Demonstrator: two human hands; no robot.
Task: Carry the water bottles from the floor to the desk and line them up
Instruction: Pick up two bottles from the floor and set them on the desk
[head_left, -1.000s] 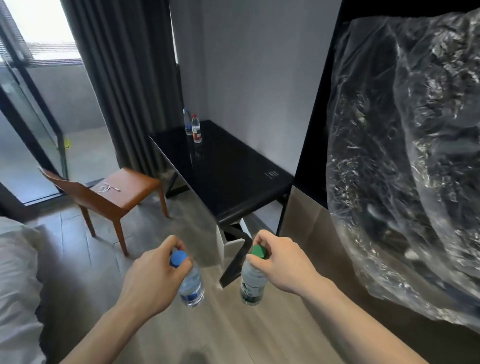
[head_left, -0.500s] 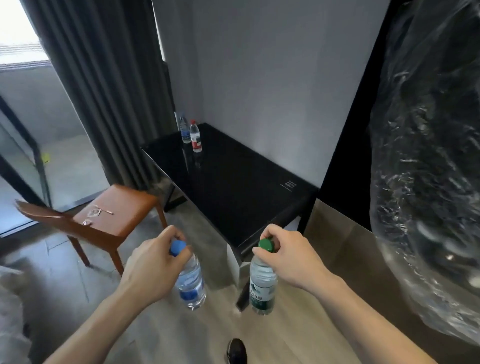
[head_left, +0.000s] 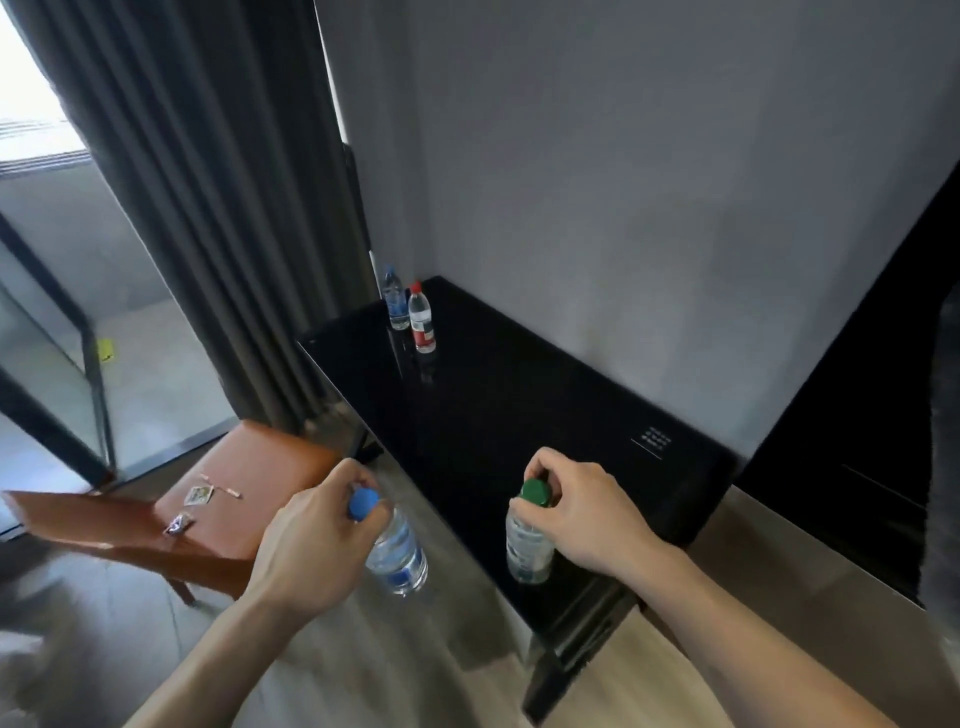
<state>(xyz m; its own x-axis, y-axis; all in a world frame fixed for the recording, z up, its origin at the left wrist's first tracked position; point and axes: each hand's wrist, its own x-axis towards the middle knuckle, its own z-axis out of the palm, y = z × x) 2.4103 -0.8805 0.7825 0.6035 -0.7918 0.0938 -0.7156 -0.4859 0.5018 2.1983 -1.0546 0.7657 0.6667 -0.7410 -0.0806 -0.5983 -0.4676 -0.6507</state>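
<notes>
The black counter (head_left: 519, 426) ran along the wall ahead of me, with two bottles already standing side by side at its far end: a blue-capped one (head_left: 396, 299) and a red-capped one (head_left: 422, 319). My left hand (head_left: 317, 545) was closed around the neck of a blue-capped bottle (head_left: 397, 556) that hung tilted above the floor, just short of the counter's edge. My right hand (head_left: 582, 514) gripped the green-capped bottle (head_left: 527, 540) the same way, over the near corner. Both looked full, so I judged them heavy and thin-walled; the stiff neck seemed the safest hold.
</notes>
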